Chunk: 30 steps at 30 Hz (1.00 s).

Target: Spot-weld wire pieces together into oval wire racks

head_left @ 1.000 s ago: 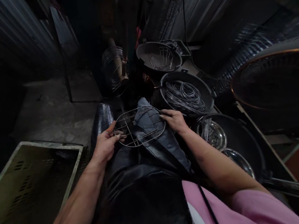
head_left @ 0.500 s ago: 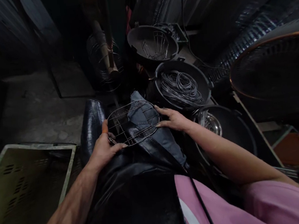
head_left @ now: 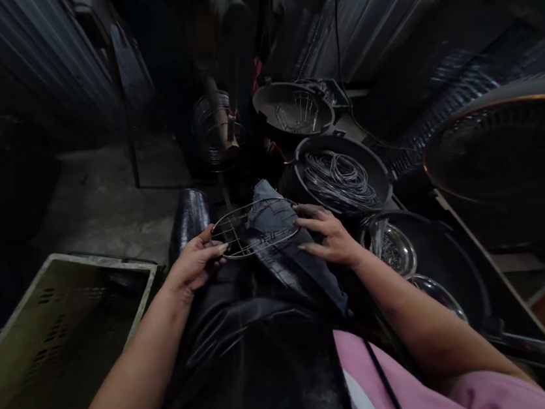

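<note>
An oval wire rack (head_left: 237, 231), made of a rim with thin cross wires, is held tilted above my lap. My left hand (head_left: 195, 259) pinches its left end between thumb and fingers. At the opposite end, my right hand (head_left: 328, 234) has its fingers spread against or just beside the rim; whether they press on it I cannot tell. Beneath the rack lies a blue-grey cloth (head_left: 303, 263) across the dark, shiny covering (head_left: 248, 338) on my lap.
A pale plastic crate (head_left: 57, 258) stands at the left. On the right are a pan (head_left: 388, 181) holding looped wire pieces (head_left: 340, 174), another pan (head_left: 261, 104) with a wire frame (head_left: 297, 113), and metal bowls, one (head_left: 409, 248) with small pieces. A round fan-like guard (head_left: 497, 146) stands far right.
The rack now lies flatter in view. My right fingers have spread wider at its right end, while my left hand keeps hold. The camera view has shifted, moving the surroundings right and down.
</note>
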Each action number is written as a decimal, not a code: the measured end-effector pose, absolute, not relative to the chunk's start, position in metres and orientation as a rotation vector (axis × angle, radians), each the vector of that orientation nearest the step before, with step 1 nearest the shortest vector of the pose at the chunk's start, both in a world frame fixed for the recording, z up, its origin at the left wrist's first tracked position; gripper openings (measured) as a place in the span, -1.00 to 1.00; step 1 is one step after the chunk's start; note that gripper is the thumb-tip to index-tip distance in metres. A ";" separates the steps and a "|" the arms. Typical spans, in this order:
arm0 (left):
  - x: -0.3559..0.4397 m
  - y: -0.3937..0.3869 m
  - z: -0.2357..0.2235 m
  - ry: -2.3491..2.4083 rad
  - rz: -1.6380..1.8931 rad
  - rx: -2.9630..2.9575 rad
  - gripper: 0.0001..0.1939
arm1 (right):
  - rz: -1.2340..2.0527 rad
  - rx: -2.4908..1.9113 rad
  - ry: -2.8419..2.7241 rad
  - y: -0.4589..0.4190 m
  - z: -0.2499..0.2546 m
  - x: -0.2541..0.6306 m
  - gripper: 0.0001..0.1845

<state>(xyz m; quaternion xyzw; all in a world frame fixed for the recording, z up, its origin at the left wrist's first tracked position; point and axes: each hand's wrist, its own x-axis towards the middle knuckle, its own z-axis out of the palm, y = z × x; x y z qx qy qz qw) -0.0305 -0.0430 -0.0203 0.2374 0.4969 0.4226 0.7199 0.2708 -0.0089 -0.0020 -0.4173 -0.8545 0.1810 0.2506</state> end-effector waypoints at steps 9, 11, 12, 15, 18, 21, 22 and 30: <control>-0.051 -0.060 0.020 1.564 1.083 1.258 -0.62 | 0.538 -1.167 -2.065 -0.004 0.044 0.230 -0.83; -0.050 -0.067 0.028 1.521 1.056 1.409 -0.66 | 0.572 -1.190 -2.037 -0.001 0.046 0.223 -0.84; -0.049 -0.069 0.031 1.507 1.034 1.452 -0.70 | 0.585 -1.212 -2.024 0.001 0.047 0.220 -0.84; -0.048 -0.071 0.038 1.518 1.049 1.496 -0.78 | 0.642 -1.277 -1.984 0.006 0.050 0.214 -0.81; -0.048 -0.070 0.041 1.498 1.104 1.504 -0.78 | 0.615 -1.259 -2.028 0.012 0.051 0.211 -0.82; -0.048 -0.066 0.036 1.505 1.083 1.569 -0.82 | 0.525 -1.242 -2.113 0.019 0.046 0.210 -0.87; -0.048 -0.064 0.033 1.518 1.077 1.583 -0.83 | 0.512 -1.251 -2.122 0.022 0.043 0.209 -0.88; -0.057 -0.052 0.007 1.509 1.126 1.319 -0.81 | 0.629 -1.293 -2.045 0.037 0.031 0.194 -0.87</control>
